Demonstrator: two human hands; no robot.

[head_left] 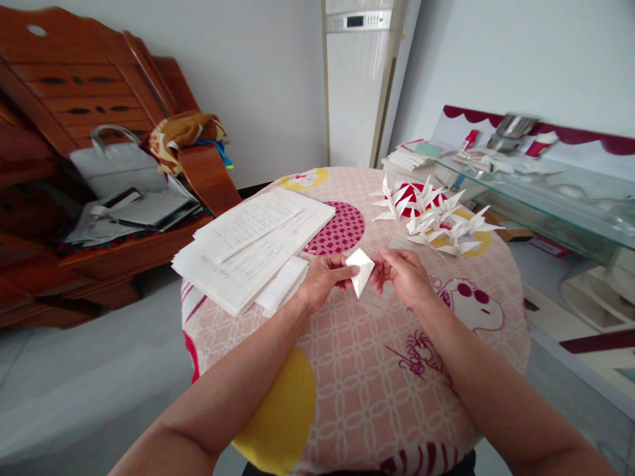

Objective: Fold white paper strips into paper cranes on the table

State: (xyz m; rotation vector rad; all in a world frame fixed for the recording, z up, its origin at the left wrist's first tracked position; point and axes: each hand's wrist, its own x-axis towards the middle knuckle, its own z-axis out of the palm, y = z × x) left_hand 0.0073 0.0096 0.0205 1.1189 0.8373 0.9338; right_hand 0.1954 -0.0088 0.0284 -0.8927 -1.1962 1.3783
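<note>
The left hand (325,277) holds a folded white paper (361,264) above the middle of the table (354,377), its thumb laid over the left edge and its fingers clamped on it. The paper is kite-shaped, broad at the far end, with a sharp point toward the near side. The right hand (404,272) is at the paper's right edge, its fingers curled and the thumb above them; I cannot tell whether they touch or grip it. Both forearms reach in from the near side.

The table is round, under a pink patterned cloth (342,423) with yellow and magenta spots. On its left part lies a stack (238,264) of written sheets, with smaller white slips (282,287) just beside its near right edge, close to the left hand. On the far right part stand many white paper cranes (441,218), crowded together, some touching.

To the left is a wooden bench (99,86) with a pale bag (112,162) on its seat and a brown towel (186,135) over the armrest. To the right, a glass shelf (560,198) carries a red-and-white cup (540,144). A tall white cabinet (354,99) stands in the far corner.
</note>
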